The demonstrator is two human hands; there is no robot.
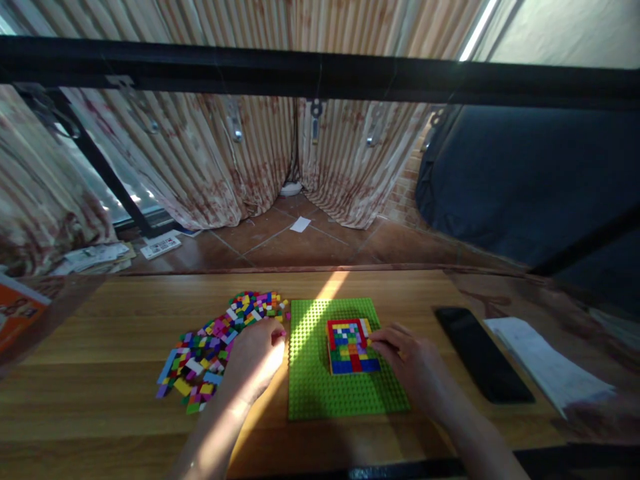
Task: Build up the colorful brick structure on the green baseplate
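A green studded baseplate [313, 393] lies on the wooden table, with a low square build of toy bricks [345, 365] on it. The build's top shows red, blue, green, yellow and white bricks. At its right edge, my right hand [413, 357] pinches what looks like a small yellow brick [369, 342], touching the build. My left hand [257, 357] is closed in a pinch beside the baseplate's left edge, a small pink brick [283, 333] showing at the fingertips. Left of and behind that hand spreads a pile of loose bricks [215, 343] in many colours.
A black phone-like slab [483, 353] and white papers [550, 367] lie to the right. An orange printed item [20, 310] is at the far left. Beyond the table [115, 360], a dark metal bar [320, 75] crosses in front of patterned curtains [240, 160].
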